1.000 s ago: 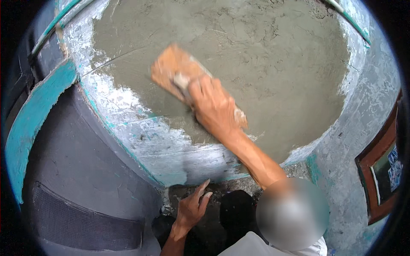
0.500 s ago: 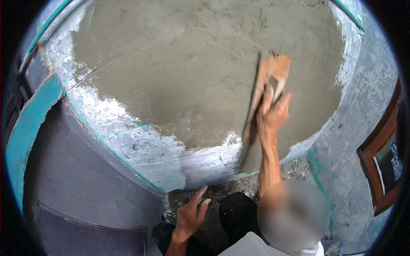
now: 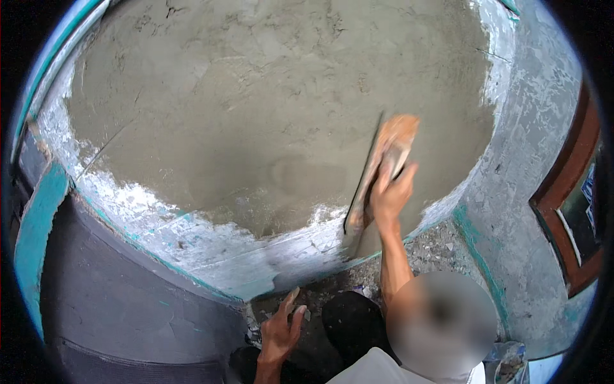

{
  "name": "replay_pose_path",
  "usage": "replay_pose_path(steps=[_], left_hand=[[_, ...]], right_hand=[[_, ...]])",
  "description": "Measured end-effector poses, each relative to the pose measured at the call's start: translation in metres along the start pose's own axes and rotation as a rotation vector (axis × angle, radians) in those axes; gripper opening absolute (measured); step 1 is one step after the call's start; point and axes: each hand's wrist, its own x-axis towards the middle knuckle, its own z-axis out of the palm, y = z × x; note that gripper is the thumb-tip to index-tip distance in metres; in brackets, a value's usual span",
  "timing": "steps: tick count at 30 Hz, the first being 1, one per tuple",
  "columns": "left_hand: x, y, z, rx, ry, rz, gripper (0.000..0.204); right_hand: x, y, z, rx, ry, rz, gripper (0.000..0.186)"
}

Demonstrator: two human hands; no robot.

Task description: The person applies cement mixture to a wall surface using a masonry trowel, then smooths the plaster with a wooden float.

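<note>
My right hand grips the handle of a wooden plastering float. The float's long board stands steeply slanted against grey wet plaster, with a dark line along its left edge. Its lower end comes near the pale, unplastered strip at the bottom of the surface. Motion blurs the float a little. Lower down, my left hand hangs with nothing in it, fingers apart, beside my dark-clothed knee.
A teal strip with a ragged edge rises at the left, next to a dark grey surface. Rubble lies below the plaster's lower edge. At the right are a mottled grey wall and a brown frame.
My right hand has brought the float lower and nearer to me over the plaster. The whole view has shifted somewhat. My left hand stays low and empty.
</note>
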Motion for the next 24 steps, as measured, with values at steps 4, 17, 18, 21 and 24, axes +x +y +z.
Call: replay_pose_path(steps=[4, 17, 18, 21, 24], left_hand=[[-0.004, 0.0, -0.005, -0.064, -0.063, -0.069, 0.051], [0.002, 0.012, -0.001, -0.071, -0.165, -0.15, 0.057], [0.001, 0.011, -0.002, -0.066, -0.169, -0.132, 0.057], [-0.006, 0.005, -0.002, -0.057, -0.163, -0.146, 0.058], [-0.005, -0.004, 0.007, -0.032, 0.025, 0.014, 0.048]], right_hand=[[0.094, -0.045, 0.011, 0.061, 0.168, 0.009, 0.027], [0.033, -0.017, -0.008, 0.081, 0.014, 0.135, 0.024], [0.055, -0.018, -0.007, 0.045, 0.071, 0.074, 0.025], [0.121, -0.043, 0.002, 0.075, 0.155, -0.025, 0.027], [0.133, -0.074, 0.019, 0.075, 0.087, -0.22, 0.026]])
